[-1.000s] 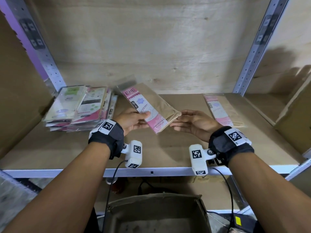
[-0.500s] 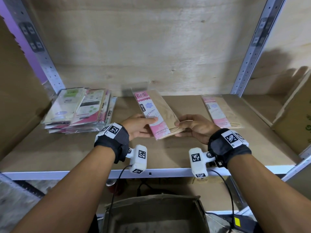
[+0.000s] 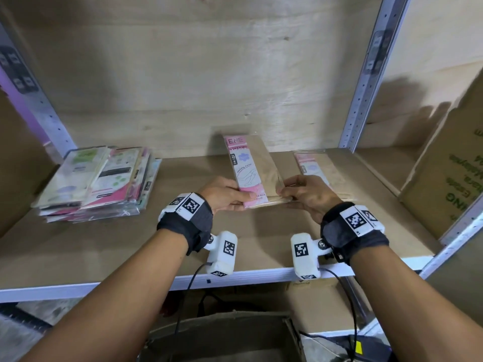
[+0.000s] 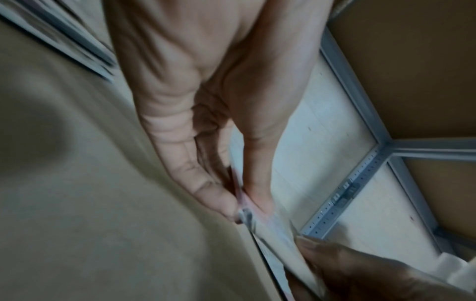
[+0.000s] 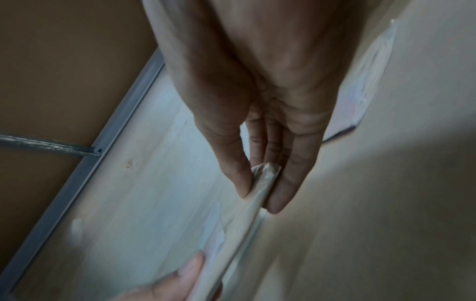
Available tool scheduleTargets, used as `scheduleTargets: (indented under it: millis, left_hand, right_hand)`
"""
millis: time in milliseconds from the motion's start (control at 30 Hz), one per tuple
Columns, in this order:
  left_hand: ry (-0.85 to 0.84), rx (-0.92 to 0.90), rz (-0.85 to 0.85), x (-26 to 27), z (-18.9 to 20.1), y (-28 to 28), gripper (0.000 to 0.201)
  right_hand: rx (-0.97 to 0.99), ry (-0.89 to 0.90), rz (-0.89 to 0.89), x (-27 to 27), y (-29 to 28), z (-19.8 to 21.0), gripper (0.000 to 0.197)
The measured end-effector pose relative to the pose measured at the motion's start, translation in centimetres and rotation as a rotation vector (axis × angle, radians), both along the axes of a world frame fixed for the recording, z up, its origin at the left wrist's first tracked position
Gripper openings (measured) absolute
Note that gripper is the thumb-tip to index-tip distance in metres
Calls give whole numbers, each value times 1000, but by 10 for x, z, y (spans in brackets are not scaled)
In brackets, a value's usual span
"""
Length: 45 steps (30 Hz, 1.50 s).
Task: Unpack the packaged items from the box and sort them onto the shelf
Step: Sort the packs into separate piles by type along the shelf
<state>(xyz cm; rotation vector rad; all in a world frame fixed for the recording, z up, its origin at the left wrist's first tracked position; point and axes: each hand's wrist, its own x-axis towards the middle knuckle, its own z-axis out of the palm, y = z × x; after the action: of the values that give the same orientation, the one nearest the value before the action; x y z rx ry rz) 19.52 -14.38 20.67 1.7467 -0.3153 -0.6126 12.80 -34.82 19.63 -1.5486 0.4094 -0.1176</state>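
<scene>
A pink-and-tan stocking packet [image 3: 252, 171] is held above the middle of the shelf board [image 3: 104, 239], its far end raised. My left hand [image 3: 226, 194] pinches its near left corner between thumb and fingers; the packet edge [image 4: 247, 220] shows in that pinch. My right hand [image 3: 304, 193] pinches the near right corner, where the packet edge [image 5: 262, 179] sits between thumb and fingers. A second pink-and-tan packet [image 3: 317, 169] lies flat on the shelf to the right, partly hidden behind my right hand. The cardboard box [image 3: 222, 338] stands open below the shelf.
A stack of several flat packets [image 3: 102, 182] lies at the shelf's left. A large carton [image 3: 449, 178] stands at the right beyond a metal upright [image 3: 366, 74]. Plywood backs the shelf. Cables hang from my wrists over the shelf's front edge.
Both hands have turned the packet from slanting to lengthwise and carried it a little farther in and rightward. My right hand went from touching its corner to pinching it.
</scene>
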Motion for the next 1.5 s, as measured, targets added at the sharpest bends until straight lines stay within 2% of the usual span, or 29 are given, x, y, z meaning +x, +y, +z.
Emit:
scheduleTargets:
  millis: [200, 433, 500, 667, 900, 1133, 1500]
  left_hand:
    - [-50, 60, 38, 7, 9, -72, 41]
    - [-79, 111, 44, 22, -12, -151, 40]
    - [-79, 128, 54, 24, -18, -164, 35]
    - [-73, 180, 22, 25, -28, -184, 55]
    - [-7, 168, 1, 17, -28, -191, 32]
    - [-18, 176, 20, 16, -28, -197, 38]
    - [-29, 148, 30, 11, -30, -201, 49]
  right_hand:
    - [-244, -1, -157, -1, -53, -2, 19]
    - [-554, 60, -363, -14, -106, -3, 13]
    - [-581, 101, -386, -14, -115, -4, 12]
    - [-630, 198, -361, -19, -130, -5, 20]
    - [-647, 243, -326, -17, -138, -8, 28]
    - [-636, 253, -310, -16, -143, -10, 35]
    - [-640, 260, -304, -20, -146, -10, 34]
